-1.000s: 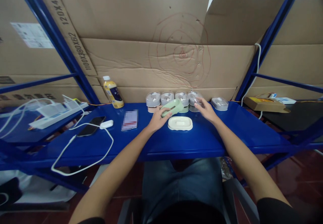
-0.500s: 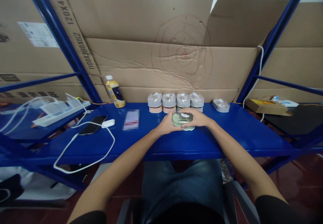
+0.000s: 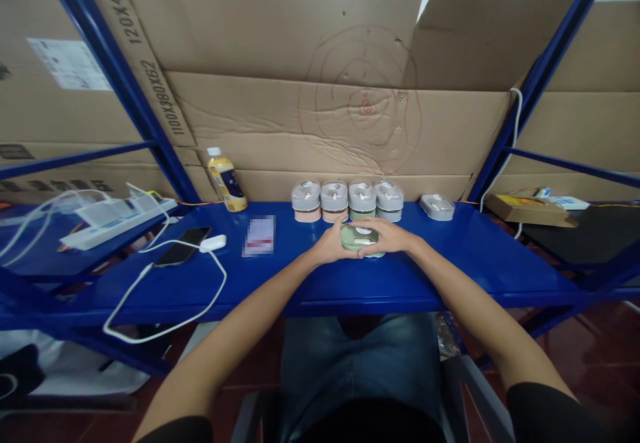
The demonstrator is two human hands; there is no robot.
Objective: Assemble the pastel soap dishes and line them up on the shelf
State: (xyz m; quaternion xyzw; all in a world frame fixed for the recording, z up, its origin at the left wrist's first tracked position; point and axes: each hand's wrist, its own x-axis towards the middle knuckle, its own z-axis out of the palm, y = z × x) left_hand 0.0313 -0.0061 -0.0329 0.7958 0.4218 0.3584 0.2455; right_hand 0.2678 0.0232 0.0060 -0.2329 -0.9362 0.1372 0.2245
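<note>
Both of my hands are wrapped around a small green lidded box (image 3: 357, 238) at the middle of the blue shelf. My left hand (image 3: 331, 244) grips its left side, and my right hand (image 3: 391, 236) holds the right side, with fingers and thumb curled round it. A pale green edge shows under the box near my right thumb. Just behind stands a row of several small boxes with clear lids: pink ones (image 3: 306, 202) to the left, a green one (image 3: 363, 200) and a grey one (image 3: 389, 200) to the right. A lone clear lid (image 3: 437, 207) lies farther right.
A yellow bottle (image 3: 227, 180) stands at the back left beside a blurred card (image 3: 259, 236). Left of these lie a phone (image 3: 184, 246), a white cable (image 3: 220, 290) and a power strip (image 3: 120, 220). A cardboard wall (image 3: 240, 110) closes the back. An open carton (image 3: 533, 210) sits at right.
The green box has sunk very slightly in my hands, which stay closed around its two sides. The whole view has shifted a little; nothing else has visibly moved.
</note>
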